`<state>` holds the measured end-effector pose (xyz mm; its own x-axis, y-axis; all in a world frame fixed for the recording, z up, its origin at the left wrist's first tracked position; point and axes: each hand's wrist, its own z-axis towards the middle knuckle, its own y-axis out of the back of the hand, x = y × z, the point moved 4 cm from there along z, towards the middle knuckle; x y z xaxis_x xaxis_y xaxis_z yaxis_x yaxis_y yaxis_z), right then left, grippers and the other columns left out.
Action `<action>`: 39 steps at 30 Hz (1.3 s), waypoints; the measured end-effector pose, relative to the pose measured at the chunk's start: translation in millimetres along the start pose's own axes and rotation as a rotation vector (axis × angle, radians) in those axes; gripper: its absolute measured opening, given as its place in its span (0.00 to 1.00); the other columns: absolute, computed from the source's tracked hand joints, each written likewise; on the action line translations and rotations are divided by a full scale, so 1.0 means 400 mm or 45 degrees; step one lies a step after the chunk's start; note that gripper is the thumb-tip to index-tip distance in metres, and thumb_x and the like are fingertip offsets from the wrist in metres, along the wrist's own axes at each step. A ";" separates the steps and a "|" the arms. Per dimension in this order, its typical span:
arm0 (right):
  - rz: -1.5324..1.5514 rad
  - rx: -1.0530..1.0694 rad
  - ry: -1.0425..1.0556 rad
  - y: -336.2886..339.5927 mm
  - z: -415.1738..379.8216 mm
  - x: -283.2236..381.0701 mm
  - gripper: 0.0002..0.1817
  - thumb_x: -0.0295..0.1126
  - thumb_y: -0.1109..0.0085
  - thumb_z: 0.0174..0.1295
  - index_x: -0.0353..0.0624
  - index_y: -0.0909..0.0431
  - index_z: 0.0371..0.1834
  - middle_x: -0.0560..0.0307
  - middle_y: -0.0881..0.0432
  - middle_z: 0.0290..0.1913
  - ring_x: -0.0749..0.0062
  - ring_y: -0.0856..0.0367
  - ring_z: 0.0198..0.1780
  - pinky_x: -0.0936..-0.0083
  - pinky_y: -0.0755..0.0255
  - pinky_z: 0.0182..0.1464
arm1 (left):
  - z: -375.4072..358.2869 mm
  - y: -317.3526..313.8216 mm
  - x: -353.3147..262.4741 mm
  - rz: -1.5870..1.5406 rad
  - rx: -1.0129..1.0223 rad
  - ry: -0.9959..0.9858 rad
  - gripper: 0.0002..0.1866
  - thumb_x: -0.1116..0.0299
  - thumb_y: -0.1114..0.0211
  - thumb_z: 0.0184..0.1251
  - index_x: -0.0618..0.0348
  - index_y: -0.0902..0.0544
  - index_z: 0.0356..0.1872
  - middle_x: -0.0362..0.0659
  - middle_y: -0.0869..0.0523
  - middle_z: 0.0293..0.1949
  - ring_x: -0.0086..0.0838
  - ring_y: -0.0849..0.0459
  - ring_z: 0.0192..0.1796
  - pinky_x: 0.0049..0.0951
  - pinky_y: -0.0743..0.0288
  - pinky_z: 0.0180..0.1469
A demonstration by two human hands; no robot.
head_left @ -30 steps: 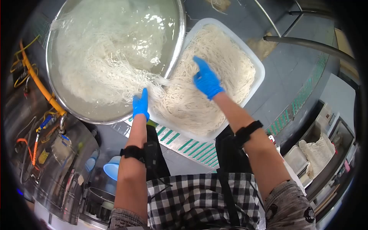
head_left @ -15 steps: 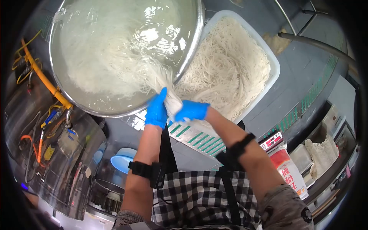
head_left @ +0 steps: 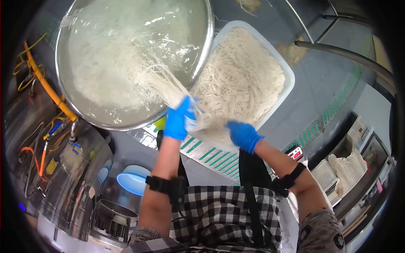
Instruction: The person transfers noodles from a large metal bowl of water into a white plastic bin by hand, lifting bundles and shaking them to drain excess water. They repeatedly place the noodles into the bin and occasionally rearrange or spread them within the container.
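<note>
My left hand (head_left: 177, 121), in a blue glove, is closed around a bundle of long white noodles (head_left: 166, 87) at the near rim of a big round metal vat (head_left: 95, 124). The strands trail up and left into cloudy water. From that hand they stretch right, blurred, to my gloved right hand (head_left: 245, 135), whose fingers are curled on their end. Beneath and beyond them is a white plastic tub (head_left: 289, 80) heaped with noodles (head_left: 242, 69). Their lower edge is partly hidden by the stretched strands.
A slotted floor drain (head_left: 213, 158) runs below the tub. Blue basins (head_left: 134, 180) stand at lower left, near a metal tank with hoses and an orange pipe (head_left: 50, 90). A metal tube frame (head_left: 346, 52) is at upper right, above shelves holding a cloth (head_left: 348, 166).
My right hand has moved right, away from my left, drawing the noodles out sideways. More strands are lifted from the water. The view has shifted slightly.
</note>
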<state>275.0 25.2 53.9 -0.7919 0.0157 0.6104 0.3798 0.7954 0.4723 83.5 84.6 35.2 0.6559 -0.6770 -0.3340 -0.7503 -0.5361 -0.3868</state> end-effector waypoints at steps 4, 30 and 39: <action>2.092 0.325 -0.428 0.032 0.179 0.047 0.25 0.43 0.46 0.50 0.39 0.34 0.48 0.54 0.26 0.37 0.72 0.27 0.35 0.75 0.32 0.37 | -0.137 -0.070 0.074 0.446 0.035 -0.034 0.11 0.68 0.41 0.54 0.64 0.25 0.36 0.37 0.24 0.26 0.18 0.26 0.27 0.17 0.32 0.27; 0.827 0.597 0.853 0.297 -0.334 0.465 0.10 0.32 0.49 0.51 0.41 0.27 0.36 0.52 0.26 0.39 0.62 0.28 0.40 0.74 0.34 0.42 | 0.034 0.005 -0.532 0.741 -0.343 -1.554 0.15 0.70 0.53 0.58 0.62 0.31 0.47 0.45 0.26 0.42 0.28 0.27 0.40 0.26 0.33 0.45; 0.583 0.754 0.711 0.407 -0.402 0.573 0.09 0.32 0.48 0.46 0.38 0.29 0.28 0.45 0.25 0.26 0.53 0.27 0.28 0.68 0.32 0.29 | -0.672 -0.273 -0.945 0.494 -0.512 -1.739 0.20 0.65 0.52 0.57 0.64 0.32 0.50 0.47 0.27 0.43 0.33 0.26 0.40 0.32 0.29 0.40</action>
<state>232.2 60.9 372.9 -0.2224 0.2331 0.9467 0.1712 0.9653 -0.1974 -104.6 263.5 434.7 -0.1903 0.0597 -0.9799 -0.7157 -0.6917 0.0969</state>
